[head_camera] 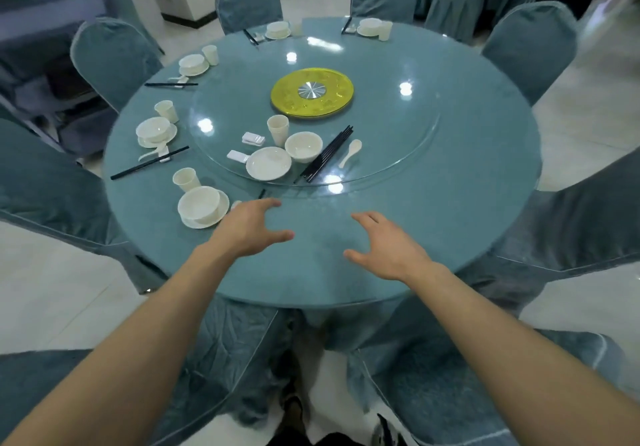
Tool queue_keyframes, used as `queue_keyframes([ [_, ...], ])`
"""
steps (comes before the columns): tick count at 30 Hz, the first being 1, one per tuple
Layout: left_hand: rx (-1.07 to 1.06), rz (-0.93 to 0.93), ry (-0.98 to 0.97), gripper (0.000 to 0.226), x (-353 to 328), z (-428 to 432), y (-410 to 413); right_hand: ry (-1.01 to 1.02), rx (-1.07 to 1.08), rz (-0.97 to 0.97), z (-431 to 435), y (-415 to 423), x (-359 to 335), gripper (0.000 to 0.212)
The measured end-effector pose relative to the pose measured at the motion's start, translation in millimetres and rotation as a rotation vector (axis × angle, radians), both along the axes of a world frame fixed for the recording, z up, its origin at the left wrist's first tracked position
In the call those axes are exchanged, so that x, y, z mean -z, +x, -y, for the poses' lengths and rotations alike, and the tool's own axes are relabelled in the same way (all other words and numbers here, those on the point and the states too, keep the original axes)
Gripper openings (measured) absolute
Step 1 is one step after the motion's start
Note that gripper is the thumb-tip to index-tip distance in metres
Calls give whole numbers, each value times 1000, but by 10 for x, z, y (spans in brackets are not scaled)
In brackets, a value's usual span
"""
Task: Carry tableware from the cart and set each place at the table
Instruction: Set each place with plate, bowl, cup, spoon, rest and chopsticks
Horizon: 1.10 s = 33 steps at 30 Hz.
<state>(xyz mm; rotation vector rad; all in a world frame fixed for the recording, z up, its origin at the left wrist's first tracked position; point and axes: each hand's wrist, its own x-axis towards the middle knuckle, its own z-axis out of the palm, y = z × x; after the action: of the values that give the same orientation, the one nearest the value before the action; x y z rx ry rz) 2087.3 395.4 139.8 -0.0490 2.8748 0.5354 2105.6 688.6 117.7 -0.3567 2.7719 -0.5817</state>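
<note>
Just left of the left hand [249, 229], an empty white bowl [199, 203] sits on a saucer [199, 224], with an empty cup [186, 179] beyond it. Both hands hang over the near edge of the round table [450, 203], fingers spread and loosely bent, grasping nothing. Beyond the fingertips of the left hand, on the glass turntable [398, 140], lie two chopstick rests [254, 138], a flat plate [268, 163], a tall cup [278, 129], an empty deep bowl [304, 146], a bundle of black chopsticks [327, 153] and a spoon [351, 153], the last ahead of the right hand [391, 248]. A small white piece and a dark tip peek from behind the left fingers, too hidden to name. Whether either palm touches the tabletop I cannot tell.
</note>
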Motion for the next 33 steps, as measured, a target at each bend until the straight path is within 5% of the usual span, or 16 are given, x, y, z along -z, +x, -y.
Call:
queue_keyframes([
  [11, -1, 61, -4, 91, -10, -751, 876, 29, -54, 14, -824, 647, -30, 95],
  [33, 61, -3, -22, 91, 30, -1870, 691, -5, -17, -22, -1895, 367, -72, 100],
])
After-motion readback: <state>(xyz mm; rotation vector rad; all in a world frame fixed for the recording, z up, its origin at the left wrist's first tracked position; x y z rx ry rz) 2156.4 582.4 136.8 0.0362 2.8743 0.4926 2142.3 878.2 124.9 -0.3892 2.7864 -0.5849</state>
